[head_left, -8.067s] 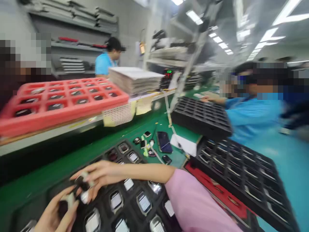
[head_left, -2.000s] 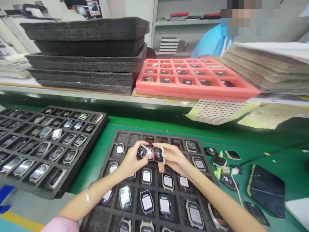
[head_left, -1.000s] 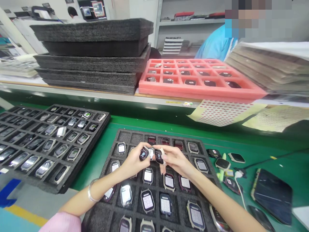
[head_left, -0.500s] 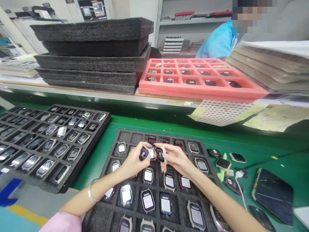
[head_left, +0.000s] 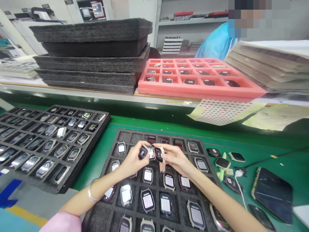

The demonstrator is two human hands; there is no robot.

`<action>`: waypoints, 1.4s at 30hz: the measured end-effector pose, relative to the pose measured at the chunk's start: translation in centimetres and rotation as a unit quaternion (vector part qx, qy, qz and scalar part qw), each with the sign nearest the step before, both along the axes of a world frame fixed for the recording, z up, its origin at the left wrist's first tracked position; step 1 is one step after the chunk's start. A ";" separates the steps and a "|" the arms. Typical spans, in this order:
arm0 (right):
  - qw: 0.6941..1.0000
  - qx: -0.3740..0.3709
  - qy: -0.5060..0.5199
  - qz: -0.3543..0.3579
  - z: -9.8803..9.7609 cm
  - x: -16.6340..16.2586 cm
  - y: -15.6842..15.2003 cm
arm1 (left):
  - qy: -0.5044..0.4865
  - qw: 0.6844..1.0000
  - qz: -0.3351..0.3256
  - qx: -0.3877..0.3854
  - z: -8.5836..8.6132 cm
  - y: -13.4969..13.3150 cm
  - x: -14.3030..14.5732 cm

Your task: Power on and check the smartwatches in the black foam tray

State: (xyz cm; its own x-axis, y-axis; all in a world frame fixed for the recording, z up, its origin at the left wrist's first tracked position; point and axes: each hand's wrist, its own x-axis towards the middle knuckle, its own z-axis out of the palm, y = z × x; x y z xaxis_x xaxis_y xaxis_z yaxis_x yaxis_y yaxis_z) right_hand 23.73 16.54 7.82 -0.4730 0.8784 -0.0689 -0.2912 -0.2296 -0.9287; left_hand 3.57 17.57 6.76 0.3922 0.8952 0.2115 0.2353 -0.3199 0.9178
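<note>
My left hand [head_left: 134, 160] is closed round a small smartwatch body [head_left: 143, 152] with a dark lit face. My right hand [head_left: 174, 158] pinches a second watch body [head_left: 158, 154] right beside it, so the two nearly touch. Both hands hover over the far rows of a black foam tray [head_left: 109, 166] whose cells hold several watch bodies with lit screens. A silver bangle [head_left: 89, 195] sits on my left wrist.
A second black foam tray [head_left: 95, 135] full of watch bodies lies at the left. Loose watch bodies [head_left: 223, 163], a white cable [head_left: 238, 187] and a dark phone [head_left: 272, 190] lie on the green mat at right. Behind, stacked black foam [head_left: 91, 54], a red tray [head_left: 193, 90], and a person in blue [head_left: 214, 43].
Over the last second my hands have stayed over the tray's far rows, and the two watch bodies only tilted slightly in my fingers. Eight seconds ago my view faced right, with the hands lower.
</note>
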 end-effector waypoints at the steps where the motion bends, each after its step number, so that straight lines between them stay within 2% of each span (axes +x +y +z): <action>1: 1.000 0.000 0.000 0.000 0.0 0.0 0.0 | 0.004 1.000 -0.001 0.000 0.0 0.0 0.0; 23: 1.000 0.002 0.017 0.013 0.1 -0.1 -0.2 | -0.017 0.999 0.012 -0.026 0.1 0.1 -0.3; 27: 0.999 -0.011 0.036 0.023 0.1 -0.1 0.1 | -0.085 0.990 -0.005 -0.111 -0.5 0.4 -0.1; 33: 1.000 -0.003 0.019 -0.002 -0.5 -0.1 0.4 | -0.246 0.940 -0.042 -0.233 -0.8 0.8 -0.2; 36: 1.000 0.007 -0.012 -0.026 -0.9 0.0 0.4 | -0.257 0.931 -0.043 -0.256 -0.5 0.8 -0.4; 42: 0.999 0.017 -0.034 -0.036 -1.3 0.0 0.3 | -0.236 0.937 -0.051 -0.253 -0.2 0.8 -0.5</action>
State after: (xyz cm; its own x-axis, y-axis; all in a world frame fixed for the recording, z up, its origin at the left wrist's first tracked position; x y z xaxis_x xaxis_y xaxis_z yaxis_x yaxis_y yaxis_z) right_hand 23.70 16.88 6.48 -0.4037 0.9123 -0.0690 -0.2410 -0.1788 -0.9539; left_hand 3.03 18.32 6.57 0.4510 0.8906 -0.0581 -0.2422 0.1848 0.9524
